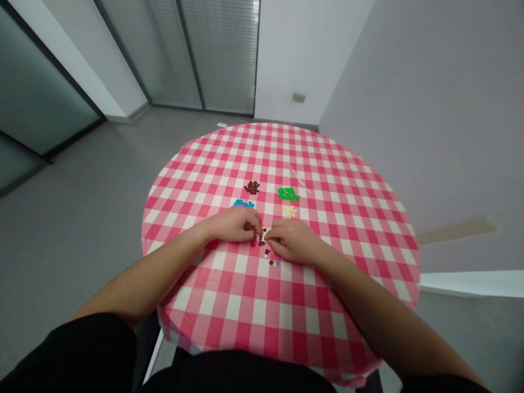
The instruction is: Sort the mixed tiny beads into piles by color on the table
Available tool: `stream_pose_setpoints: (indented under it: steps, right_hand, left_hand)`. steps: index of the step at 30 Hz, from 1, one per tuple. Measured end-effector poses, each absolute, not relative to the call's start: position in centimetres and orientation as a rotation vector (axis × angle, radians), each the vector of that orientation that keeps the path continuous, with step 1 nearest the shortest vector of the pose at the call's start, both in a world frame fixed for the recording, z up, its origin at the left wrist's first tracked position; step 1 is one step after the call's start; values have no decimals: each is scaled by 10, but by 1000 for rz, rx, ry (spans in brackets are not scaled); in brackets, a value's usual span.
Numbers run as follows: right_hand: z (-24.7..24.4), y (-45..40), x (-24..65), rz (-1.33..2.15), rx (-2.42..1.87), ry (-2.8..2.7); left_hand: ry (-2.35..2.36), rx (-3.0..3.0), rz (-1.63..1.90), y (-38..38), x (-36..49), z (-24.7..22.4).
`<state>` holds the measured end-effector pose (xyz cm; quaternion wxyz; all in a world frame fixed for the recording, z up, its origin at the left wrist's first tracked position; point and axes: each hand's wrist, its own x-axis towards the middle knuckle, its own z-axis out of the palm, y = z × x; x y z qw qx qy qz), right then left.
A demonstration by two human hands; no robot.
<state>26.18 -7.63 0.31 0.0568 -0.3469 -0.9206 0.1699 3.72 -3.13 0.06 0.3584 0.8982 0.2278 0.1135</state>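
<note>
Left hand (pixel 237 225) and right hand (pixel 295 240) close together over the table (pixel 257 311), fingertips nearly meeting. Both half curled, thumbs near the index fingers; can't tell if either pinches a piece, too small. Small mixed pieces (pixel 267 253), dark brown, white, red, yellow, lie between the fingertips and just below them, toward the body. Tiny cluster with brown, pale and blue bits (pixel 274 263) nearer the body, just below the right hand's fingers. Blue pile (pixel 244 203) just beyond left hand, partly hidden by it. Dark brown pile (pixel 252 188) farther out, past the blue. Cream pile (pixel 289 211) just beyond right hand; green pile (pixel 289 194) behind the cream. Table round, pink-and-white checked cloth, under everything. Past its far edge: gray floor, glass panels, white wall with a small plate (pixel 298 97).
</note>
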Motion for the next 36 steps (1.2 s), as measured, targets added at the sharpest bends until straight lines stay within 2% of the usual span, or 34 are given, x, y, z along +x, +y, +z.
stream_pose_setpoints:
  steps: [12, 31, 36]
  right_hand:
    - [-12, -71, 263, 483, -1059, -2656]
    - [-13, -66, 253, 441, -1076, -2810]
    - [-4, -66, 260, 567, -1025, -2550]
  left_hand:
    - [522, 2294, 263, -31, 35, 1]
    - [534, 2239, 336, -29, 35, -2]
    - [567, 2200, 353, -29, 34, -2]
